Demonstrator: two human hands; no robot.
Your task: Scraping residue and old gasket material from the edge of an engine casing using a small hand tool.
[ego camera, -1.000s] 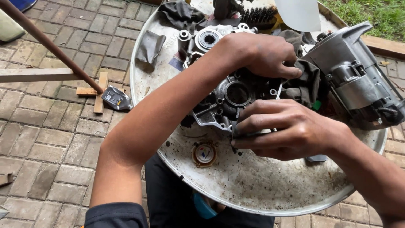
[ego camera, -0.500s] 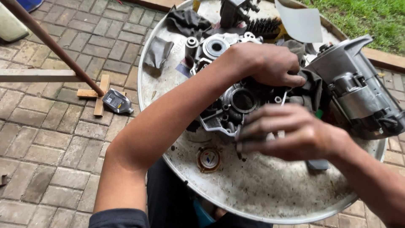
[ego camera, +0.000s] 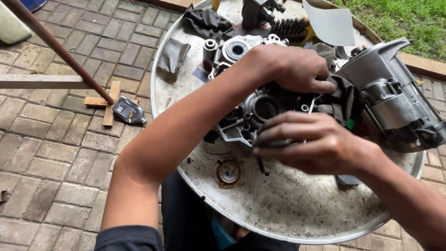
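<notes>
A grey engine case half (ego camera: pixel 260 109) with a round bore lies on a big round metal tray (ego camera: pixel 288 209). My left hand (ego camera: pixel 288 67) reaches over the case from the left. Its fingers pinch a dark rag (ego camera: pixel 341 95) against the case's right side. My right hand (ego camera: pixel 316 144) hovers over the case's near edge, fingers closed around a thin dark tool (ego camera: pixel 260 163) whose tip pokes out below the hand. What the tool touches is hidden by my fingers.
A large grey engine block (ego camera: pixel 395 100) sits at the tray's right. At the back lie a second case part with a bearing (ego camera: pixel 237 49), a wire brush (ego camera: pixel 290 25), rags and a pale sheet (ego camera: pixel 332 23). A small round cap (ego camera: pixel 228 173) lies near. A dark bottle (ego camera: pixel 127 110) rests on the brick paving.
Both hands stay at the case, almost where they were. My right hand's fingers have flattened over the tool. The view has drifted slightly.
</notes>
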